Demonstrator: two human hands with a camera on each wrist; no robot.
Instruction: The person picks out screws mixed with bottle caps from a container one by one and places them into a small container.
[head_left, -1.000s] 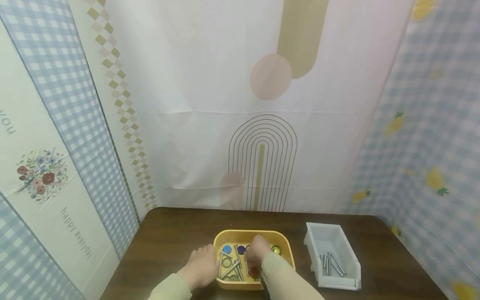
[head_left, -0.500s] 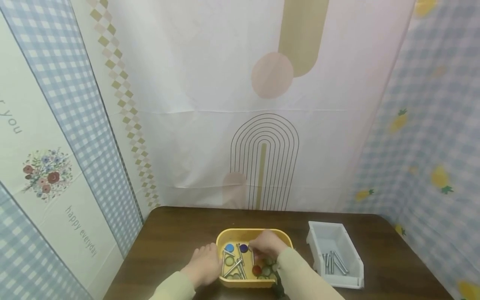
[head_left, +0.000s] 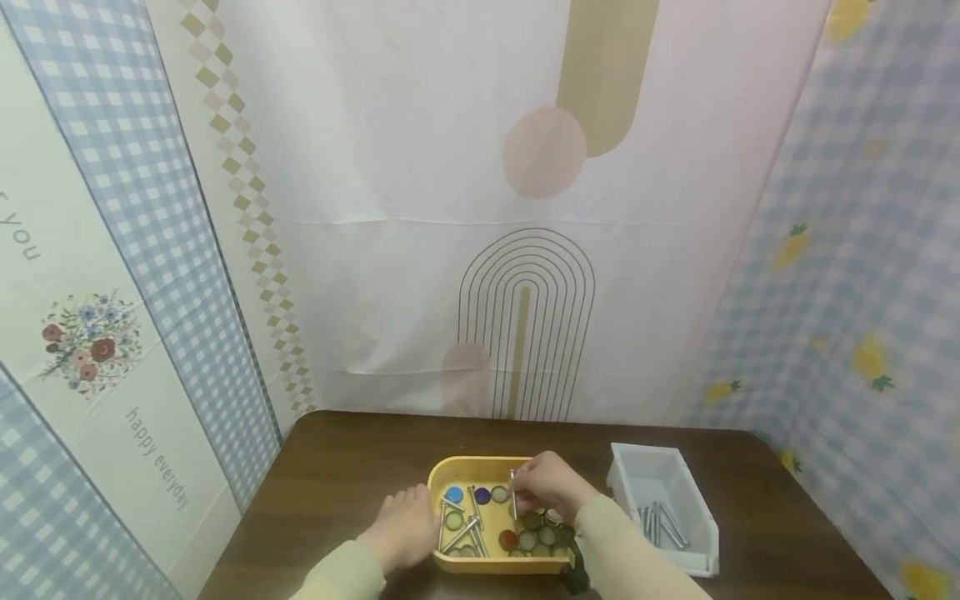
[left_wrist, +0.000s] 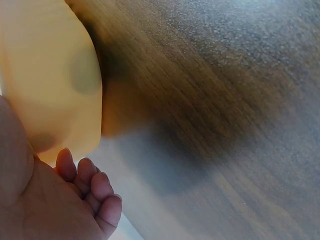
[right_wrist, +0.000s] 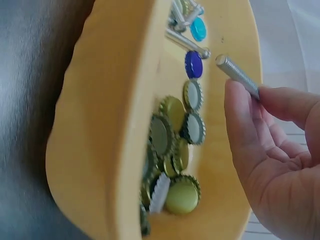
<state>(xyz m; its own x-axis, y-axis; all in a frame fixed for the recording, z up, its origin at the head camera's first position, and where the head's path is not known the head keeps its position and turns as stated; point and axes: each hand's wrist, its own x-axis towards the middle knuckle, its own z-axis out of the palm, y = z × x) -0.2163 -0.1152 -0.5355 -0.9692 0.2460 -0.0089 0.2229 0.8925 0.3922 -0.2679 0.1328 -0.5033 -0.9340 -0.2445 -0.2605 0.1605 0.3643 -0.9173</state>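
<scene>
Metal bolt (right_wrist: 240, 76), pinched by the right hand (right_wrist: 277, 142), is presumably rigid, dense, slightly slippery; grasp mid-shank. Left hand (head_left: 407, 525) rests, fingers relaxed, against the yellow bin (head_left: 495, 566).

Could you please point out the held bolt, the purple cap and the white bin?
Held bolt (right_wrist: 241, 76), right wrist view: its threaded shaft.
Purple cap (right_wrist: 194, 64), right wrist view: its purple face.
White bin (head_left: 655, 483), head view: its bare inner floor.
</scene>
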